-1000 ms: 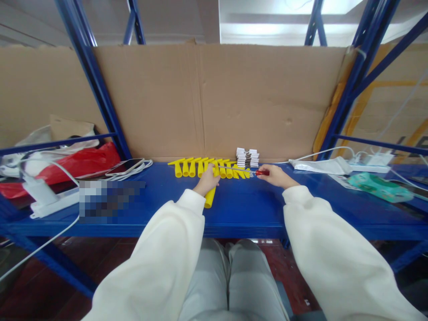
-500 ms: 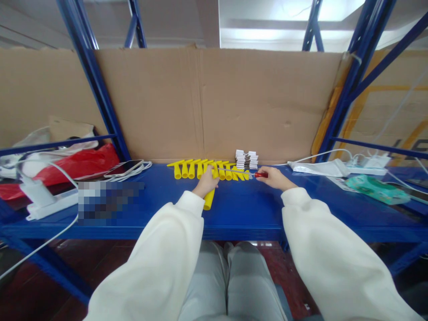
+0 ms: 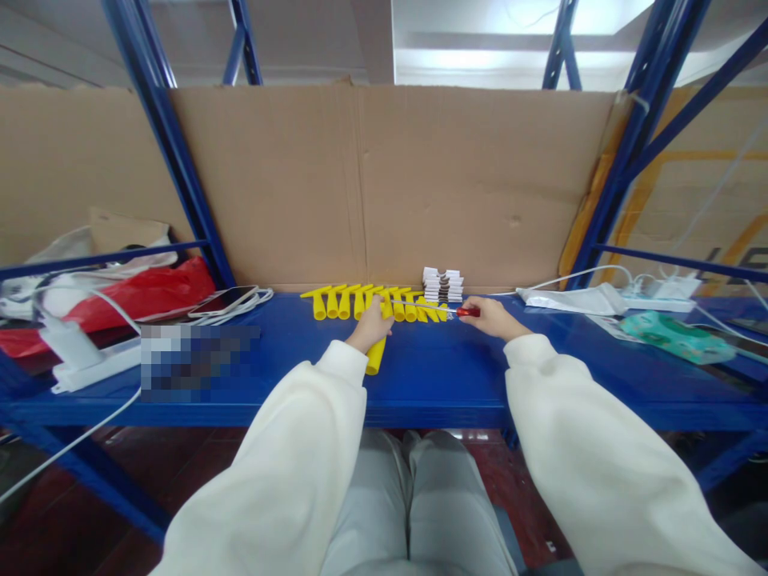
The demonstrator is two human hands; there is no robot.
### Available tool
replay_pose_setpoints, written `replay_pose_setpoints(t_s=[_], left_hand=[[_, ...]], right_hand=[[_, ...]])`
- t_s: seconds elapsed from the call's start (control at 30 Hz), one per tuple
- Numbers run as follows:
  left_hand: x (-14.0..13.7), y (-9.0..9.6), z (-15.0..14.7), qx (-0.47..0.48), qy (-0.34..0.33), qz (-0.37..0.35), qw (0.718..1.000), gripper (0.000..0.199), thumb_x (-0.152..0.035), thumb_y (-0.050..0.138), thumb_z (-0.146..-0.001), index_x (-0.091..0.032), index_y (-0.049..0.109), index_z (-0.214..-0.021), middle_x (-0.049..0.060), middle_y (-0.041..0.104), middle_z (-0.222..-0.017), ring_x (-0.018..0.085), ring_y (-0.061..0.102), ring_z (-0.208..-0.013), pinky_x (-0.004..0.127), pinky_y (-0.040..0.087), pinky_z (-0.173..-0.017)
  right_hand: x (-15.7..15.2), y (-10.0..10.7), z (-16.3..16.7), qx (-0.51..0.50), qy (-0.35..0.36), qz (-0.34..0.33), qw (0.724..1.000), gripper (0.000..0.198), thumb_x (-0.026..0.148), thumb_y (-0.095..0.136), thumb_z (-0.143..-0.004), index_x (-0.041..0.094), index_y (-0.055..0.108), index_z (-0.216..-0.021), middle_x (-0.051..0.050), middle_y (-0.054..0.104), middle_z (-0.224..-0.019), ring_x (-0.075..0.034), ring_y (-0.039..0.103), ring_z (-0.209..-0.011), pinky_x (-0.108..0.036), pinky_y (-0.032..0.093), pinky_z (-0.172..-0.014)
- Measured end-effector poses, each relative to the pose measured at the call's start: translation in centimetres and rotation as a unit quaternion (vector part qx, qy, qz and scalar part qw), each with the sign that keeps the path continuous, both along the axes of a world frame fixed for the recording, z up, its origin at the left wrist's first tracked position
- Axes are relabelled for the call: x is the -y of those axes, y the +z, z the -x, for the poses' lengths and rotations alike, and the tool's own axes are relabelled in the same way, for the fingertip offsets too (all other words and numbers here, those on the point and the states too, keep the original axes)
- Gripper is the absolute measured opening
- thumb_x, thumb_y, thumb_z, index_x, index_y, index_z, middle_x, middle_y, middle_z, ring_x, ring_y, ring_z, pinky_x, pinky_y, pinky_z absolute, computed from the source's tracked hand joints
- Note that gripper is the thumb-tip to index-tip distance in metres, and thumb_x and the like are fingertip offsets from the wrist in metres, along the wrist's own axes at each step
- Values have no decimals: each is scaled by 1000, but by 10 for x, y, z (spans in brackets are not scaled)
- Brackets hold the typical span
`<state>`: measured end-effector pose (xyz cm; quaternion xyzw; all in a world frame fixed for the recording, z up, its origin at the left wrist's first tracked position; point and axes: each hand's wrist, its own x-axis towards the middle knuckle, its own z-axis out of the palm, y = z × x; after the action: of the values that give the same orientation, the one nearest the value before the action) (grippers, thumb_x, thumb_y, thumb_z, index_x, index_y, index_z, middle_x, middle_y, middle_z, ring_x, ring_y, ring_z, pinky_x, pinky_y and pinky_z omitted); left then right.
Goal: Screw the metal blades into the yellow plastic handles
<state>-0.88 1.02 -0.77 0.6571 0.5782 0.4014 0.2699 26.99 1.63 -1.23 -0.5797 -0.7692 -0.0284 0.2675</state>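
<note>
My left hand (image 3: 373, 322) is closed round a yellow tube-shaped part (image 3: 375, 358), whose round open end points toward me. In my right hand (image 3: 490, 317) is a screwdriver (image 3: 470, 312) with a red handle, its fingers wrapped round the grip. The thin metal shaft (image 3: 425, 306) runs leftward to the yellow part near my left fingers; the tip's exact contact is hidden there. Behind my hands lies a row of several similar yellow parts (image 3: 344, 303). Small yellow pieces (image 3: 433, 314) and tiny shiny bits (image 3: 451, 316) lie below the shaft.
Stacked white pieces (image 3: 444, 285) stand by the cardboard panel (image 3: 468, 184) at the back of the blue shelf (image 3: 438, 368). To the left are a power strip (image 3: 99, 364), cables and a red bag (image 3: 144, 296). On the right lies a green packet (image 3: 677, 338).
Both hands keep nearly the same place, with the screwdriver still held against the yellow part. Only a slight shift of the camera view shows.
</note>
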Motion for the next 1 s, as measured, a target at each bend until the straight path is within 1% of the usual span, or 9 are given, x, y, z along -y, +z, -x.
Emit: replay_pose_setpoints(t_s=[0.1,0.23,0.37,0.47,0.6,0.67,0.73,0.9,1.0], left_hand=[[3,1,-1,-14,3,-3,1000,48,-9,62,-87,-14,49,-133,1,65,-83,13,64,-53,24,52,-64],[8,4,-2,-41,6,-8,999,46,-10,61,-88,-14,50,-132,1,65,-84,12,66,-56,24,54,-67],[8,4,-2,-54,4,-12,998,45,-11,61,-88,-15,51,-131,1,66,-83,12,67,-57,23,55,-69],[6,2,-2,-51,2,-18,999,44,-11,62,-87,-15,52,-130,1,66,-82,12,67,-57,23,55,-68],[3,0,-1,-47,-5,-24,999,45,-11,61,-87,-14,52,-130,1,65,-81,13,66,-56,23,54,-66],[3,0,-1,-52,-6,-22,998,45,-11,61,-87,-14,51,-131,1,65,-82,13,66,-56,24,53,-67],[2,-1,-1,-58,-5,-23,998,45,-10,61,-87,-14,51,-131,1,66,-82,12,66,-56,24,53,-68],[2,-1,-1,-58,-5,-28,998,44,-12,61,-87,-14,51,-129,2,67,-85,12,66,-56,25,55,-69],[2,0,-1,-61,-4,-29,998,41,-12,61,-88,-15,52,-127,2,67,-86,11,66,-56,24,55,-69]], right_hand=[[3,2,4,17,-14,-24,999,8,29,63,-81,23,64,-85,-6,75,-87,-24,67,-80,-34,43,-73],[7,3,7,45,-22,-48,998,6,27,62,-80,23,60,-83,-4,73,-82,-22,65,-76,-29,40,-69],[15,6,13,72,-53,-24,996,5,24,60,-80,23,56,-84,-4,71,-77,-21,64,-72,-27,37,-65],[20,9,18,81,-72,-6,994,6,23,58,-81,23,57,-86,-5,72,-79,-22,65,-74,-27,36,-64],[24,13,24,86,-96,23,991,12,22,57,-80,22,60,-92,-7,75,-93,-24,67,-86,-30,38,-74],[26,15,26,87,-105,32,990,13,22,56,-80,22,61,-92,-7,75,-95,-25,68,-90,-33,39,-79],[26,15,26,93,-110,34,989,11,21,56,-78,22,61,-88,-7,75,-94,-26,67,-89,-33,39,-79],[25,13,25,101,-101,21,989,6,22,60,-76,23,58,-82,-5,73,-84,-22,66,-80,-28,38,-69],[24,12,25,98,-95,32,990,6,24,61,-77,23,59,-82,-6,73,-84,-22,66,-78,-27,37,-65]])
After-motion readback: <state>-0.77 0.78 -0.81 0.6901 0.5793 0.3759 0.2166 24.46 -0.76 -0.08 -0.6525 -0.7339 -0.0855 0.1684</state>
